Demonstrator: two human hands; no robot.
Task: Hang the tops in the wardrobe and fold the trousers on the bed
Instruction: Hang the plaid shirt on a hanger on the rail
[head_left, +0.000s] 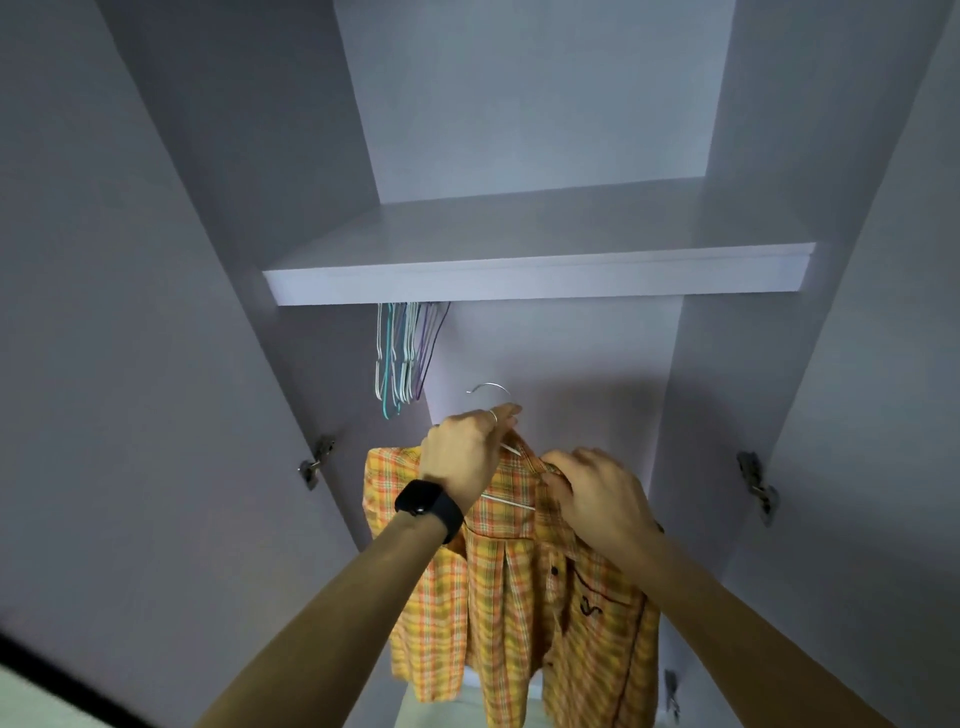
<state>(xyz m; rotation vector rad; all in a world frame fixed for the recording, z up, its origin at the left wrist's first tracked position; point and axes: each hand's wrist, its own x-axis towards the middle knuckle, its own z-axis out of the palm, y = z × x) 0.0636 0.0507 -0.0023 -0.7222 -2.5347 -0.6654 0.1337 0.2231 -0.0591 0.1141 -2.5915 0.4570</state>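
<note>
Two bare forearms reach up from the bottom edge, the left wrist wearing a black smartwatch (428, 503). The left hand (462, 452) has its fingers curled round the neck of a thin white wire hanger (491, 384), whose hook stands free above the knuckles. The right hand (597, 496) pinches the collar of an orange and yellow plaid button shirt (519, 597), which hangs from the hanger in front of the open wardrobe's lower compartment, not yet on any rail. The step in hand looks like seating the collar on the hanger before hooking it up. To do it well, the right hand should centre the collar on the hanger's neck and pull both shoulders even, since the cloth bunches on the left side. The left hand should then lift the hook to the space under the shelf, right of the hangers already there. The rail itself is hidden behind the pale grey wardrobe shelf (540, 283), so the hook would go on by feel. A bunch of empty coloured wire hangers (402, 358) hangs under the shelf's left end. Pale grey wardrobe doors (130, 312) stand open at both sides on metal hinges (314, 462), and the light is dim
</note>
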